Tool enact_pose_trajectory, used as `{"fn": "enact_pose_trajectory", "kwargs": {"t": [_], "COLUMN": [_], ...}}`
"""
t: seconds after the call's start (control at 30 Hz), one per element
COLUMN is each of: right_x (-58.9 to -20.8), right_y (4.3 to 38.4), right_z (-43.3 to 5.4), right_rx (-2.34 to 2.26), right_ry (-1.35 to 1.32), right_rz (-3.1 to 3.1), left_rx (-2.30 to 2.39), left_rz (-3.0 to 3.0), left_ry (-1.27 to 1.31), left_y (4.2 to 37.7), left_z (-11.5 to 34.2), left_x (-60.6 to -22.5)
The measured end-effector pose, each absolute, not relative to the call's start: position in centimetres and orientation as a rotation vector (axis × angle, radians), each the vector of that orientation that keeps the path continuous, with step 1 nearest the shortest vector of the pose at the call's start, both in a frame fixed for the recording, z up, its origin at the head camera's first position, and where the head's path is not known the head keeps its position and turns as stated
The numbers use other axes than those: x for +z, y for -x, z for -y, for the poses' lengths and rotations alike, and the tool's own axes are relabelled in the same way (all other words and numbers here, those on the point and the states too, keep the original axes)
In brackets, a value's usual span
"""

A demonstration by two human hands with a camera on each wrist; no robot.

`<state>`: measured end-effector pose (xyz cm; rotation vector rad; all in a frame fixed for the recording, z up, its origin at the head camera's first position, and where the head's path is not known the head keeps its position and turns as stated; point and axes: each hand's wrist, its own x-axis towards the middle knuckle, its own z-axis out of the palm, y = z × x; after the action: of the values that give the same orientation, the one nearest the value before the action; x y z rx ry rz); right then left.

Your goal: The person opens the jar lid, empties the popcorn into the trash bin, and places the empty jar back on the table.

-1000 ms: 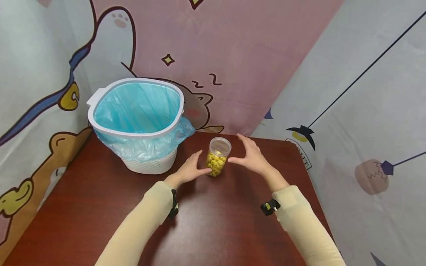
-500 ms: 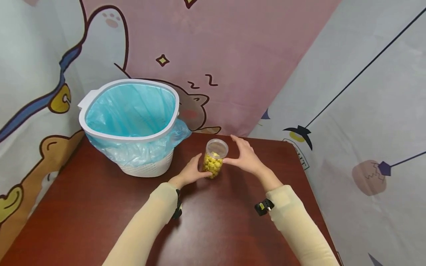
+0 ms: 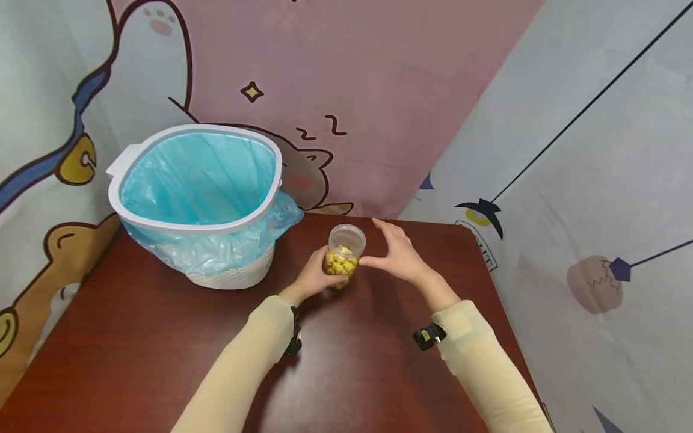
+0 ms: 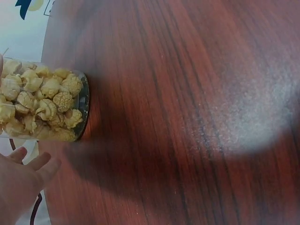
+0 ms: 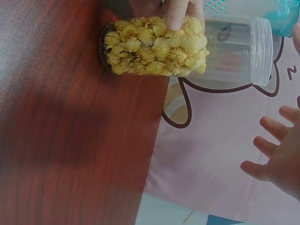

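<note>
Popcorn fills the lower half of the clear plastic jar with a clear lid (image 3: 343, 257), which stands upright, long axis vertical, at the middle of the head view between your hands. Your left hand (image 3: 314, 278) wraps its fingers around the jar's lower part. Your right hand (image 3: 397, 256) is spread just to its right, thumb tip near the wall; I cannot tell if it touches.

You face a dark red-brown wooden bench (image 3: 135, 361) set in a corner of pink and pale cartoon-printed fabric walls (image 3: 379, 90).
</note>
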<state>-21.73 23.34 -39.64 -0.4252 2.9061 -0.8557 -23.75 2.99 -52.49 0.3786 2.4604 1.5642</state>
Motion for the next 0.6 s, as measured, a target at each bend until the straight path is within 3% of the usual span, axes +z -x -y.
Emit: {"fn": "enact_pose_trajectory", "kwargs": {"t": [0.6], "right_x": [-39.1], "right_y": [21.3], "right_z": [-24.0], "right_rx": [-0.852], "right_ry": [0.46], "right_rz": [-2.903], "left_rx": [1.519], "left_rz": [-2.489], "left_ry": [-0.467], "left_y": [23.0], "left_z": [-2.8], "left_x": [-50.6]}}
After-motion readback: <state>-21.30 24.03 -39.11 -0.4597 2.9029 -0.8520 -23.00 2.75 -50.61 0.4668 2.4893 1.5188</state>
